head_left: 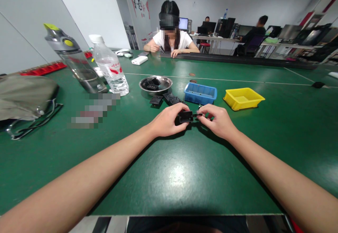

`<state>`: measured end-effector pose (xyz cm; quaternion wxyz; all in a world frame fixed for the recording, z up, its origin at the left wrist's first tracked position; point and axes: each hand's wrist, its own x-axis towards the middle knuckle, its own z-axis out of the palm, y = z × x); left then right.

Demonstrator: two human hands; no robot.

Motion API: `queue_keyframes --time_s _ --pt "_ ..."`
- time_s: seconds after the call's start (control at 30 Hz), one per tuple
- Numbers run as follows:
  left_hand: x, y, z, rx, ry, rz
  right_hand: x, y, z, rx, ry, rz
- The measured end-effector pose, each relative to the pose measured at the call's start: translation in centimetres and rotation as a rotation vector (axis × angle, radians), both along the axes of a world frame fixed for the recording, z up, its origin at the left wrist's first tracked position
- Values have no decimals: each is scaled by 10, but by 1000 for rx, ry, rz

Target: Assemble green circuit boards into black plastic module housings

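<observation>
My left hand is closed around a small black plastic box, its hollow side facing me. To the right of it, my right hand pinches a small dark piece at the box's right end; its exact kind is too small to tell. Whether the piece touches the box I cannot tell. Just beyond my left hand lie several black plastic parts on the green table. More black parts rest in a round steel bowl behind them.
A blue divided tray and a yellow tray stand beyond my right hand. To the left are a water bottle, a grey drinking bottle and a drawstring bag. Across the table sits another person.
</observation>
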<state>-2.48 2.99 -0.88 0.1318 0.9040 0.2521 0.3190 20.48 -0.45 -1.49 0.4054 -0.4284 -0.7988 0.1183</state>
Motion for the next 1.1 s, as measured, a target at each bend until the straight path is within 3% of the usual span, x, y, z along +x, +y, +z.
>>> queue_keyframes --time_s 0.6,1.1 --pt "0 2 -2 37 -51 -4 1 1 0 -81 -184 13" --pt "-1 2 -3 -4 -34 13 0 0 0 5 -102 6"
